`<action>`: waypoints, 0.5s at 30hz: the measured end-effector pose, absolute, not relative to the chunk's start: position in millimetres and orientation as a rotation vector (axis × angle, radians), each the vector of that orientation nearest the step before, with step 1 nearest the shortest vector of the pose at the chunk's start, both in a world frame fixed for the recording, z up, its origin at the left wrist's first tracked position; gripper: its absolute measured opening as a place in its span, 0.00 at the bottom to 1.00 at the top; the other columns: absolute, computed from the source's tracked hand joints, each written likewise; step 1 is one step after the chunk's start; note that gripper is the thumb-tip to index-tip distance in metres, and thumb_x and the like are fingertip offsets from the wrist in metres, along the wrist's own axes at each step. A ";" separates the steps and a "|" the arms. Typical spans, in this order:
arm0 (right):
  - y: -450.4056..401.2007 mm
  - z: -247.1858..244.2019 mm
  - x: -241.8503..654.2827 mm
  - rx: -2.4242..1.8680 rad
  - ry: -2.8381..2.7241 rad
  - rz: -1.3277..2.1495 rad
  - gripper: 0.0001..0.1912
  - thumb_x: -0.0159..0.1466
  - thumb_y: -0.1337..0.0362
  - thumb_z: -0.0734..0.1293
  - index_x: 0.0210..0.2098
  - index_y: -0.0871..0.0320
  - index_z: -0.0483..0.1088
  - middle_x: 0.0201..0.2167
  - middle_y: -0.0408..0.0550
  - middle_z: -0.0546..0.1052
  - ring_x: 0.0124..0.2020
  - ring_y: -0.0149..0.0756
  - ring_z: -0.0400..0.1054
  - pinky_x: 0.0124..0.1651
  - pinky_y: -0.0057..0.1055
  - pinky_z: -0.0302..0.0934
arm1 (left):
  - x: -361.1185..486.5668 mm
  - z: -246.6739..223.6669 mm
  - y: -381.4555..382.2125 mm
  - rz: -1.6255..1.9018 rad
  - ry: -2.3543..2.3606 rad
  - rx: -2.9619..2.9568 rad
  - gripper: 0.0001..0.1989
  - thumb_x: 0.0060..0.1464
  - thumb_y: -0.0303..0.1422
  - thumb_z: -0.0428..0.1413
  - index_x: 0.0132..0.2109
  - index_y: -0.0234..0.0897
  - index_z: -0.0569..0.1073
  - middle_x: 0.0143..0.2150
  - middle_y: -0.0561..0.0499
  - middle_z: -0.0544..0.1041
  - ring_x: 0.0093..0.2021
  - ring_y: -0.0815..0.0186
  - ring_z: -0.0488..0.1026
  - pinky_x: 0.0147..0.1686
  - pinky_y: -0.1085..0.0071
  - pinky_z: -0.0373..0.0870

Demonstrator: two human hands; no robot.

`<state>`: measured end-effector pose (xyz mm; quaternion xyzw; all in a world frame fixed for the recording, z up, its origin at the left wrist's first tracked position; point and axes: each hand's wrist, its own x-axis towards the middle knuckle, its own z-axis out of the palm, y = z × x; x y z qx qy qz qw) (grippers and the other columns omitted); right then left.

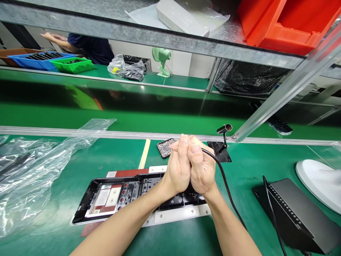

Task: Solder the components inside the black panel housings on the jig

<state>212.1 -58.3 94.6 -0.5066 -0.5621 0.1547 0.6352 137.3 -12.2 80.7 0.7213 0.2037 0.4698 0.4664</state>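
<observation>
My left hand (pixel 178 169) and my right hand (pixel 203 169) are pressed together, fingers wrapped inward and thumbs side by side on top. A black cable (pixel 225 177) runs out from behind my right hand and down to the right. Whatever the hands grip at its end is hidden by them. Beneath lies a long black plastic housing (pixel 77 209), open side up, on a fixture with white blocks (pixel 177 214) and a reddish-brown base (pixel 130 173). The hands cover part of the housing. Just beyond them sits a small black tray (pixel 160 151) of small metal screws.
A black stand with a tube holder (pixel 224 129) stands behind right. On the right are a black box (pixel 295 213) and a white round base (pixel 319 181). Clear plastic bags (pixel 29 192) lie left. A metal shelf (pixel 133 26) crosses overhead. Another person's sleeve (pixel 92 46) shows across the line.
</observation>
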 end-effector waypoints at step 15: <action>-56.0 92.3 213.6 -1.145 -1.284 0.355 0.26 0.73 0.49 0.55 0.24 0.54 0.66 0.25 0.45 0.65 0.31 0.35 0.62 0.40 0.37 0.62 | 139.9 76.7 -11.6 1.152 0.561 1.756 0.27 0.72 0.49 0.33 0.33 0.39 0.64 0.33 0.48 0.71 0.36 0.65 0.73 0.43 0.65 0.75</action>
